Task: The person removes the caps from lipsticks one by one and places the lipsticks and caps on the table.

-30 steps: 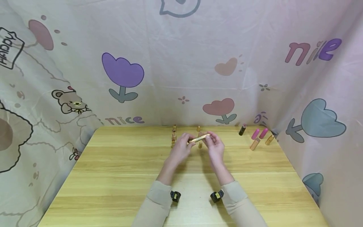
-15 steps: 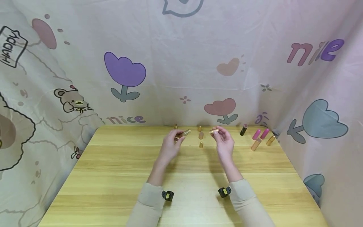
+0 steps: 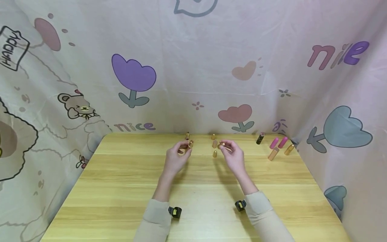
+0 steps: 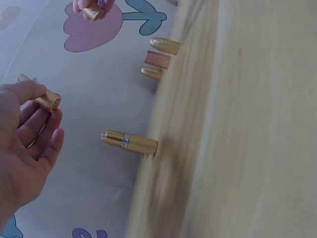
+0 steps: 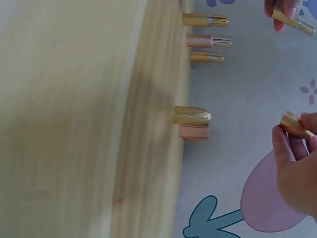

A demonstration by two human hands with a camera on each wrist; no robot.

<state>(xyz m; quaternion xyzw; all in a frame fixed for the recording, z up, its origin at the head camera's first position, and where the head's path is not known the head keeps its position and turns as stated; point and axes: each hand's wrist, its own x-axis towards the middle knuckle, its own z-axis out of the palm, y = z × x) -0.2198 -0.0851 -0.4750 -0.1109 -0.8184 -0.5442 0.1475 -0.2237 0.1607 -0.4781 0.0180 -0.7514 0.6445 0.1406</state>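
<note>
My left hand (image 3: 174, 159) pinches a gold lipstick base (image 3: 190, 144) between thumb and fingers, held up above the table. Its silvery inner end shows in the right wrist view. A gold lipstick cap (image 5: 295, 125) is pinched in my right hand (image 3: 235, 159), a short way to the right and also raised. Beyond the left hand stand uncapped lipstick bases, seen in the right wrist view as one gold (image 5: 198, 20), one rose (image 5: 200, 40) and another gold (image 5: 200, 57). Near my right fingertips, two gold caps (image 3: 215, 154) and a rose cap (image 3: 214, 144) stand in a line.
At the table's back right are a black lipstick (image 3: 260, 138), two magenta lipsticks (image 3: 283, 142), a rose-gold lipstick (image 3: 273, 154) and a gold lipstick (image 3: 289, 150). A printed curtain (image 3: 181, 67) borders the wooden table (image 3: 121, 188) behind and at both sides.
The gold lipstick came apart: the left hand went left with the base, the right hand went right with the cap. Since then, the right hand has come back slightly toward the caps.
</note>
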